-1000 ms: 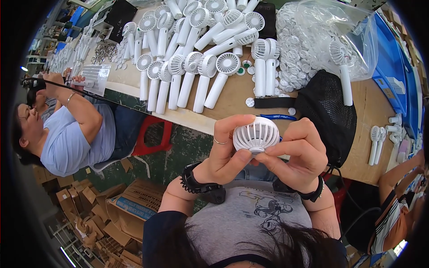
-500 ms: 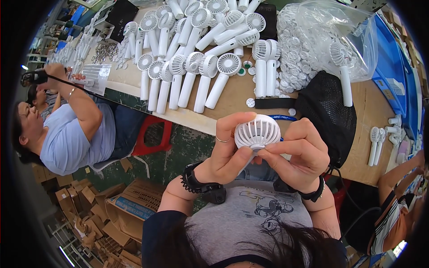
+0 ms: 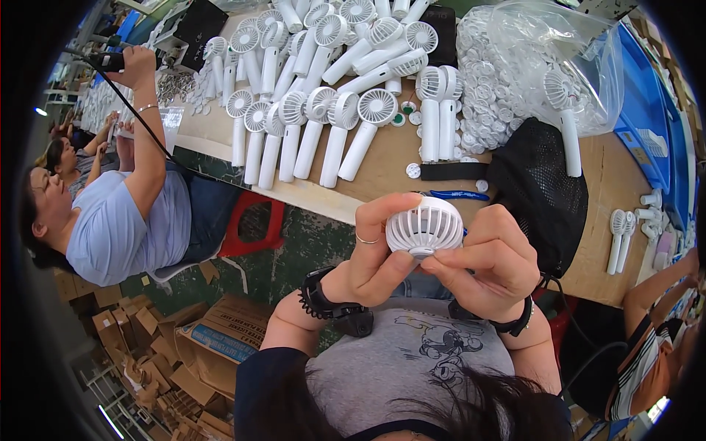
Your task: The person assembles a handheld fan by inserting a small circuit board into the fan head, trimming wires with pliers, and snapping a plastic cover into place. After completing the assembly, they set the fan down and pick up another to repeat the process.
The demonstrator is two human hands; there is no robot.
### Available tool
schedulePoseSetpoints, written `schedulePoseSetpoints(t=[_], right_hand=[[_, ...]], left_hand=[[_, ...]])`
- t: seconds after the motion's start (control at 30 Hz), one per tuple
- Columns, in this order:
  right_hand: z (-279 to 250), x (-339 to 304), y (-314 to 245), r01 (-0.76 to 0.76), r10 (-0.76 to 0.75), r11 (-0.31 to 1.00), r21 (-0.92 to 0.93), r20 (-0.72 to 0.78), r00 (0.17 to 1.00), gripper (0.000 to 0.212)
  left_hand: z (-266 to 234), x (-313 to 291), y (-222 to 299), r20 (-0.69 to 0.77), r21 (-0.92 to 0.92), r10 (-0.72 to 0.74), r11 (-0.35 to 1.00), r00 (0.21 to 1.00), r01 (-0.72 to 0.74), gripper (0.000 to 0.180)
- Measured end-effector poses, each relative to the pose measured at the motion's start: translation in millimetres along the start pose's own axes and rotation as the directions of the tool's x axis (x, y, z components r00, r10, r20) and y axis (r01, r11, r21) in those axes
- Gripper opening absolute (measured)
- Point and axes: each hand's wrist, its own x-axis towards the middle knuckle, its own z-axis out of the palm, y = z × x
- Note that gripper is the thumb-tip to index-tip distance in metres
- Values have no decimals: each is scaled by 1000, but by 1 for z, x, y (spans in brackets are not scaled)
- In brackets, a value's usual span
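A white handheld fan [image 3: 425, 223] is held up in front of my chest, its ribbed grille facing up toward me. My left hand [image 3: 380, 250] is closed around its left side, forefinger on top and thumb low by the grille's centre. From the other side my right hand [image 3: 494, 257] is closed, thumb and forefinger pinched at the small round cap [image 3: 422, 252] in the middle of the grille. Both thumbs nearly meet at that cap. The fan's handle is mostly hidden behind my hands.
Rows of white handheld fans [image 3: 312, 140] lie on the worktable [image 3: 382, 187]. Beyond are a heap of round white caps [image 3: 489, 88] in a clear bag, a black mesh bag [image 3: 540, 191], blue pliers [image 3: 460, 195] and a blue tray [image 3: 636, 136]. A co-worker [image 3: 125, 213] sits left.
The fan has tilted slightly in my hands, and my right fingers have shifted a little at the cap. The co-worker's arm at the left has swung upward with a black corded tool.
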Motion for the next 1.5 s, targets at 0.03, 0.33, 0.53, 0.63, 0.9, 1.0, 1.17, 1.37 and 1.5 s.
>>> schedulePoseSetpoints(t=[0.03,0.33,0.53,0.63,0.9,1.0,1.17,1.37,1.5], right_hand=[[1,1,1,0,0,1000,-3,-2,1000,23],[8,0,6,-102,116,987,121,-114,987,28],[1,5,12,-275,249,924,265,129,960,36],[4,3,23,-265,243,914,306,110,964,31],[13,-2,29,-451,445,724,522,147,883,27],[17,-5,49,-492,496,699,519,142,856,31],[9,-7,61,-563,535,669,485,212,818,41],[4,-5,55,-577,531,687,441,237,813,49],[4,-5,53,-608,550,664,436,266,792,51]], left_hand=[[0,0,0,0,0,0,1000,1000,0,53],[0,0,1,15,81,10,997,1000,-12,56],[1,3,0,-13,152,1,988,1000,1,57],[3,6,-3,-50,110,-37,993,998,43,55],[1,9,-20,-122,-18,-187,982,975,186,48],[-1,11,-32,-137,-94,-275,960,952,264,46],[-7,18,-32,-70,-317,-465,849,883,423,45],[-14,17,-33,5,-237,-467,859,884,454,47],[-14,15,-32,-27,-193,-474,866,880,461,48]])
